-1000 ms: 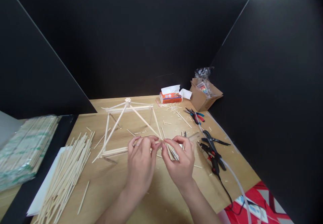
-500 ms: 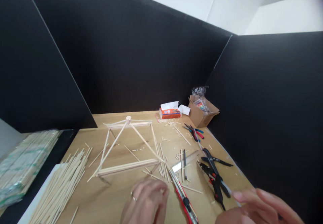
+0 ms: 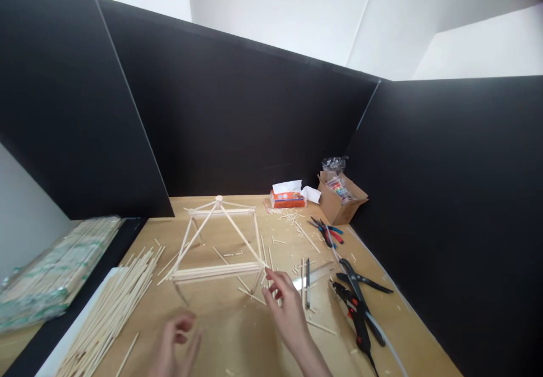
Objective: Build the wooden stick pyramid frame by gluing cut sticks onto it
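Observation:
A four-sided frame of thin wooden sticks [image 3: 218, 272] stands on short legs, its slanted sticks meeting in a peak. My right hand [image 3: 288, 309] reaches to its front right corner, thumb and index finger apart beside the joint; whether the fingertips touch the wood I cannot tell. In front of the frame's left side, my left hand [image 3: 176, 343] is raised and slightly blurred, its fingers loosely curved and apart, with nothing seen in them. Right of my right hand lie a dark pen [image 3: 308, 286] and a clear ruler [image 3: 320, 273].
A pile of loose sticks [image 3: 112, 315] lies at left, beside bagged sticks [image 3: 72, 269]. On the right are a hot glue gun [image 3: 356, 315], black cutters [image 3: 365, 283] and pliers [image 3: 326, 231]. Behind stand a tissue box [image 3: 287, 198] and a cardboard box [image 3: 341, 210]. Black panels [image 3: 254, 111] enclose the table.
My right hand has moved from the lower right to the frame's corner. My left hand has shifted left. The red utility knife seen before is now out of sight. The view has tilted up slightly.

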The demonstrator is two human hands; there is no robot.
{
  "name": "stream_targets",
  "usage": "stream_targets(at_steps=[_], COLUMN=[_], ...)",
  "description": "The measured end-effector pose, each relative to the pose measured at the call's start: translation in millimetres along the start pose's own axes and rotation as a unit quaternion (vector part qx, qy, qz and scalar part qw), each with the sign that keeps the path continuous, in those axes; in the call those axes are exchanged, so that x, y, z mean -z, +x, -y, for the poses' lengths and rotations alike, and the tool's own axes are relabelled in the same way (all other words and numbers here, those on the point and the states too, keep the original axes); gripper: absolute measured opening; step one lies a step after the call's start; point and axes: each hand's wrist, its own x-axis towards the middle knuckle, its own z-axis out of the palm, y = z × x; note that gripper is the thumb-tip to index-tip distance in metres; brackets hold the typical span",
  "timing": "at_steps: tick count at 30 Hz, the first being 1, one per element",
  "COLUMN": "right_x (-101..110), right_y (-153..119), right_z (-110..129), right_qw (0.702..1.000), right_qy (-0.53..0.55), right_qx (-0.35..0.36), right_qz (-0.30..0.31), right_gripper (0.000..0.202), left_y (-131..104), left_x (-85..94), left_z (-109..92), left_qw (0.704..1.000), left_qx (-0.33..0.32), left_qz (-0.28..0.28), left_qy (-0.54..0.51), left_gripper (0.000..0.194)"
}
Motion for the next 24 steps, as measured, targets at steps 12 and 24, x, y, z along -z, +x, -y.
stream_targets(at_steps=[12, 24], right_x=[13.5, -9.5], right_y=[-4.3, 2.4], right_z=[18.8, -27.8], right_qw=[0.993, 0.997], right_qy=[0.012, -0.029], right_qx=[-0.032, -0.005], right_qz=[-0.111, 0.072], right_gripper=[0.070, 0.034], left_y=[40.5, 44.0], left_x=[-11.7, -7.9], left_z=[52.9, 67.0], left_qw=[0.998, 0.997], left_qx=[0.051, 0.037], left_qz=[0.046, 0.058], left_qy=[-0.008, 0.030], left_gripper=[0.041, 0.024])
